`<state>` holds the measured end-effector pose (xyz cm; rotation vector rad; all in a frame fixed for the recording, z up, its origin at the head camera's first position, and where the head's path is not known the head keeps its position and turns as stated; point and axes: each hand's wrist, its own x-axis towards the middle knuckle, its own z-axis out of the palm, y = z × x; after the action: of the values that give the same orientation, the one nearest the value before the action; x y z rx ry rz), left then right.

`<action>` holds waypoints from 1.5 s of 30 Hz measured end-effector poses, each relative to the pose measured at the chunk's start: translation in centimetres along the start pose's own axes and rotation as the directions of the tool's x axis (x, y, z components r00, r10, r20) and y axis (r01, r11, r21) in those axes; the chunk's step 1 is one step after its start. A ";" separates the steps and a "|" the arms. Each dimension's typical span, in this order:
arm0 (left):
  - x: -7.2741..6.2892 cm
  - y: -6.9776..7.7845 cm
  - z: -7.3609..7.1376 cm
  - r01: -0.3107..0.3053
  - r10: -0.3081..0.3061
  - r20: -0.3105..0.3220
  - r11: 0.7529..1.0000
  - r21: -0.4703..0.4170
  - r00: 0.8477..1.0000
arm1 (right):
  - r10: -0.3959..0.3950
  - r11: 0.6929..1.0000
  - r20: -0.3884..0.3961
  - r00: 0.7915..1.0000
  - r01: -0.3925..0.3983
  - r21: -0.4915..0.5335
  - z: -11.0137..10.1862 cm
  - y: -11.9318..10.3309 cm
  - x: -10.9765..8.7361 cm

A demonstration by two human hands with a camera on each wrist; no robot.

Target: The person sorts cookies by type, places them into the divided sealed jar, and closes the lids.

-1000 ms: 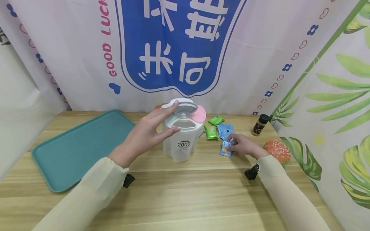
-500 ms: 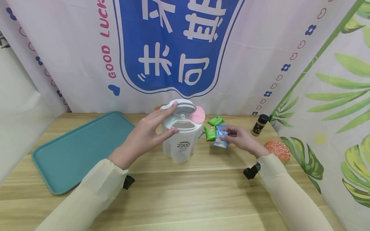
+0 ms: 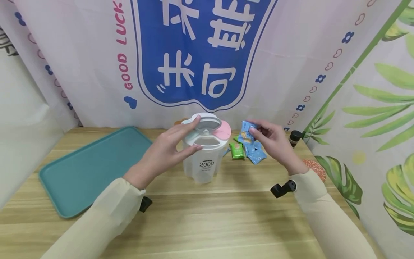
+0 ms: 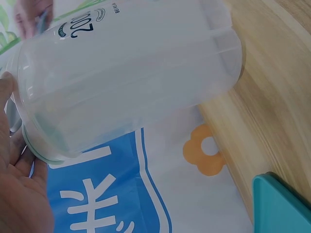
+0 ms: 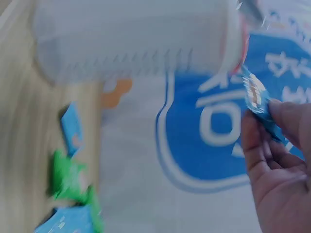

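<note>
A clear plastic storage container [image 3: 202, 167] marked 2000, with a multi-coloured lid, stands upright on the table. One grey-white flap [image 3: 208, 124] of its lid is raised over an opening. My left hand [image 3: 161, 154] holds the container at its lid, thumb at the near rim and a finger by the raised flap; in the left wrist view its fingers [image 4: 29, 167] curl at the rim. Right of the container my right hand [image 3: 271, 138] pinches a small blue snack packet [image 3: 247, 131] in the air. Below it lie blue packets [image 3: 256, 155] and green packets [image 3: 237, 151].
A teal tray [image 3: 97, 169] lies on the left of the wooden table [image 3: 207, 219]. At the right are a black-capped jar [image 3: 295, 137] and a sesame burger bun [image 3: 315, 169], both partly behind the right arm. A printed cloth [image 3: 97, 72] hangs behind.
My right hand has picked up a blue packet from the pile and raised it toward the container's lid height. The left hand has stayed at the container, its flap still raised.
</note>
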<state>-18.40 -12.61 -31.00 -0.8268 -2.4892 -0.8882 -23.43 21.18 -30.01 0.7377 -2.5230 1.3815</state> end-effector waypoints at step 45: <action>-0.4 -0.1 0.3 -0.021 0.021 -0.023 1.000 0.006 1.000 | -0.391 0.909 0.199 0.899 0.411 -0.070 6.6 -6.2 0.8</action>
<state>-18.17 -12.66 -31.46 -0.8346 -2.4581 -0.8780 -20.45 12.69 -28.78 1.3250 -2.3604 1.0658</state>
